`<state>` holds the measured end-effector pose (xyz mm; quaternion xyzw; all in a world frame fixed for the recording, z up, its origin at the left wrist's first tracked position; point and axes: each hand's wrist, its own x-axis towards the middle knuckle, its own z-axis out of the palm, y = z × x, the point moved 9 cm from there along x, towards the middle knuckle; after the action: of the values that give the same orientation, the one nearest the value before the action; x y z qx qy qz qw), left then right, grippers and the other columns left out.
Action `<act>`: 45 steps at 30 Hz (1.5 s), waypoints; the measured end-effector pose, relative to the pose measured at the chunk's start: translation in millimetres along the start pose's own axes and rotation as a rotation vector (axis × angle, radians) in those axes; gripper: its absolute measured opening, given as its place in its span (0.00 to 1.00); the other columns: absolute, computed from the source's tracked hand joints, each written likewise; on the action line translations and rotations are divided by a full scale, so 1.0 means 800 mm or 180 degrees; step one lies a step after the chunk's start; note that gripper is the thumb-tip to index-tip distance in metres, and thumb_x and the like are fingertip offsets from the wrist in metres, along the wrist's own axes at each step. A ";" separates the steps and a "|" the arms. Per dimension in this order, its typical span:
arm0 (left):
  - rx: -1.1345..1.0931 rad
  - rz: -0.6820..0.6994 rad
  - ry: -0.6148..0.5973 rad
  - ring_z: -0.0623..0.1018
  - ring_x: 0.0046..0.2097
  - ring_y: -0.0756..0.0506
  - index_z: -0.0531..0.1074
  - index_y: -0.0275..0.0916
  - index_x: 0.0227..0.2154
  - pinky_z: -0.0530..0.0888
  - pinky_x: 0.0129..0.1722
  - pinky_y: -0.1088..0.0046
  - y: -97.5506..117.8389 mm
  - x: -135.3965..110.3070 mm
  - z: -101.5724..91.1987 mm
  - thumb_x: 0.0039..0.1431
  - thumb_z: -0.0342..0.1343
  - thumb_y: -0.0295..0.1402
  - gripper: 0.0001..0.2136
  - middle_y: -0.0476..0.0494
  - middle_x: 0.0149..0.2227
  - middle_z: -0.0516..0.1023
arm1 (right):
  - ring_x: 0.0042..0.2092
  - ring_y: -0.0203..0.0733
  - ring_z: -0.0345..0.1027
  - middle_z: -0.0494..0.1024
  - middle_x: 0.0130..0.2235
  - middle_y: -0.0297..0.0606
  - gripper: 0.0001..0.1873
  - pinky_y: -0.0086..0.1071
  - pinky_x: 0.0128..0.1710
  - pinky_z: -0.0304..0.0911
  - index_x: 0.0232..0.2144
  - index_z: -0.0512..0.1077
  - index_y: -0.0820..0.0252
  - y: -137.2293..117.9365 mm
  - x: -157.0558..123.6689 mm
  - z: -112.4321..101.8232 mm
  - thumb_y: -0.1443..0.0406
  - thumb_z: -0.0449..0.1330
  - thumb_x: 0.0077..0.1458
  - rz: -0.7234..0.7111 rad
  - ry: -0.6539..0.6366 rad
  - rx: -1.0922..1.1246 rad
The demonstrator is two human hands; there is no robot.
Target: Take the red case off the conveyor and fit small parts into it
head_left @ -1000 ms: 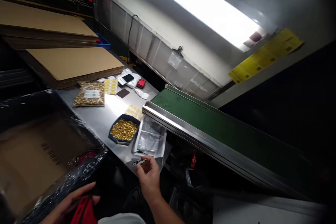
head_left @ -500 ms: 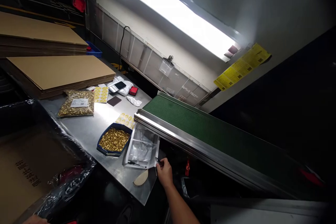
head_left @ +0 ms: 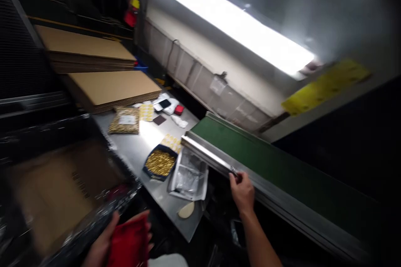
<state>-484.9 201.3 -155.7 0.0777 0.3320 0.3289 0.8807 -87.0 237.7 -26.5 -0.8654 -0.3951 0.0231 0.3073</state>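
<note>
Fingers (head_left: 233,175) of the right hand (head_left: 242,192) pinched together on a small dark metal bit (head_left: 233,171), too blurred to say what exactly, held right at the steel edge rail (head_left: 206,156) of the green conveyor belt (head_left: 266,167). Hand's up against the rail's near side, forearm running down to bottom of frame.

Left hand (head_left: 103,246) low at bottom edge, fingers curled round a red cloth-like item (head_left: 128,244), thumb side on top, gripping it. Pic's smeared there, so can't tell more re: the red thing.

Betw. the two hands: steel worktable (head_left: 138,150). On it, near the rail's end, a clear plastic bag stack (head_left: 188,177), w/ a blue tray of small brass parts (head_left: 159,163) just beside it on the left. A tan oval piece (head_left: 186,210) lies near the table's front edge, just below the bags. Yellow sticker sheet (head_left: 173,142) behind the tray, partly under the rail end. Further back: sealed bag of brass parts (head_left: 124,121), another yellow sheet next to it, a phone (head_left: 163,104) on white wrap, small red item (head_left: 179,109).

Flat cardboard stacks (head_left: 109,85) at table's far end. Left of table, a big carton wrapped in plastic film (head_left: 56,192), v. blurred.
</note>
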 end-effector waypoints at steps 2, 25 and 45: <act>-0.0845 -0.0362 -0.0184 0.80 0.42 0.39 0.77 0.38 0.48 0.74 0.51 0.57 0.012 -0.009 0.024 0.63 0.47 0.54 0.26 0.41 0.40 0.82 | 0.30 0.43 0.66 0.74 0.31 0.39 0.25 0.36 0.32 0.61 0.40 0.69 0.61 -0.024 -0.039 0.038 0.46 0.59 0.52 0.0087 -0.0601 0.0464; -0.0246 0.0354 0.0217 0.78 0.46 0.34 0.58 0.33 0.60 0.74 0.46 0.58 0.057 -0.041 0.048 0.62 0.41 0.58 0.35 0.29 0.47 0.75 | 0.30 0.38 0.70 0.77 0.30 0.36 0.08 0.29 0.29 0.62 0.34 0.75 0.57 -0.279 -0.288 0.107 0.60 0.58 0.56 -0.1053 -0.3127 0.1192; -0.0381 -0.0031 0.0212 0.79 0.45 0.31 0.57 0.34 0.61 0.76 0.41 0.54 0.047 -0.049 0.064 0.59 0.46 0.60 0.38 0.27 0.45 0.77 | 0.31 0.38 0.70 0.74 0.33 0.38 0.10 0.31 0.29 0.64 0.42 0.73 0.55 -0.293 -0.279 0.075 0.63 0.58 0.58 -0.2068 -0.2874 0.1048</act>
<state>-494.5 209.6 -81.9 0.0123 0.3412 0.3462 0.8738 -414.1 229.9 8.5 -0.5450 -0.7236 0.3556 0.2302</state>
